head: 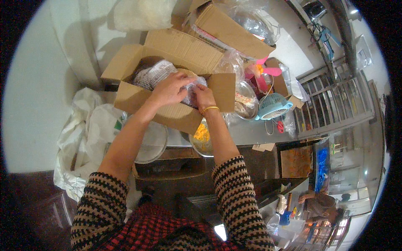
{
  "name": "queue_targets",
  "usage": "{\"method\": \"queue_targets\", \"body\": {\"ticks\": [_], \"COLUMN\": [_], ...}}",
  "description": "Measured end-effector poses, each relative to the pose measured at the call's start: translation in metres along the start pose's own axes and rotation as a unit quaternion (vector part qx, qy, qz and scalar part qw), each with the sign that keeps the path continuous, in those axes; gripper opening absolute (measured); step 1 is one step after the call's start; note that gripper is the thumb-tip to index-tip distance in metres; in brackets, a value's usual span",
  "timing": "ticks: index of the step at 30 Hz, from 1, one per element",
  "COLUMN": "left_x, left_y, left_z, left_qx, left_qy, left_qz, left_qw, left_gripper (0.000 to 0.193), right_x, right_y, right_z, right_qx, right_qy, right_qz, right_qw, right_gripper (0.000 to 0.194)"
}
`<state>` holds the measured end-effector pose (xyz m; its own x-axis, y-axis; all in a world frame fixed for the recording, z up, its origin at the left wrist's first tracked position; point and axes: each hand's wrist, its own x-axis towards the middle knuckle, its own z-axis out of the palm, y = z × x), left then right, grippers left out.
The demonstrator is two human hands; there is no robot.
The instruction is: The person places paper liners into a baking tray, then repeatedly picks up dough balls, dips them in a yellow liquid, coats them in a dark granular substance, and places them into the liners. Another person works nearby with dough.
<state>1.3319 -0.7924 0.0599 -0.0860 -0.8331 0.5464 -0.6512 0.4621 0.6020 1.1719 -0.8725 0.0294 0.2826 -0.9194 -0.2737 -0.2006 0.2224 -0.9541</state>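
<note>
An open cardboard box lies before me, its flaps spread outward. Inside are bundles in clear plastic bags; one greyish-white bundle shows on the left, its contents not clear. My left hand rests over the plastic-wrapped bundle on the right, palm down, fingers spread. Close beside it, my right hand, with a yellow bangle at the wrist, pinches the clear plastic between thumb and fingers. Below the box, a metal bowl with yellow-orange shreds is partly hidden by my right forearm.
A round lid or tray sits at the metal counter's edge. To the right are a light-blue fan, red-handled scissors and a pink-bladed fan. White sacks stand left. Another person is at a far table.
</note>
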Motion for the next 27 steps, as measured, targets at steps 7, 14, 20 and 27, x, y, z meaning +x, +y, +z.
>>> {"method": "queue_targets", "body": {"ticks": [7,14,20,27], "left_x": [-0.002,-0.001,0.001,0.0], "left_y": [0.002,0.0,-0.005,-0.008], "left_z": [-0.001,0.002,0.005,0.008], "left_qx": [0.009,-0.005,-0.018,-0.014], "left_qy": [-0.01,0.01,0.008,0.019], "left_qz": [-0.024,-0.018,-0.056,-0.053], "left_qw": [1.0,1.0,0.998,0.998], "left_gripper": [0.036,0.027,0.032,0.034], "right_x": [-0.008,-0.007,0.001,-0.005], "right_y": [-0.017,-0.011,0.0,-0.012], "right_z": [0.007,0.007,0.008,0.011], "right_qx": [0.055,0.064,0.029,0.02], "right_qy": [0.003,0.032,0.057,0.094], "right_qz": [-0.009,-0.015,-0.092,-0.031], "right_qw": [0.998,0.997,0.994,0.995], "right_gripper": [0.02,0.018,0.016,0.017]}}
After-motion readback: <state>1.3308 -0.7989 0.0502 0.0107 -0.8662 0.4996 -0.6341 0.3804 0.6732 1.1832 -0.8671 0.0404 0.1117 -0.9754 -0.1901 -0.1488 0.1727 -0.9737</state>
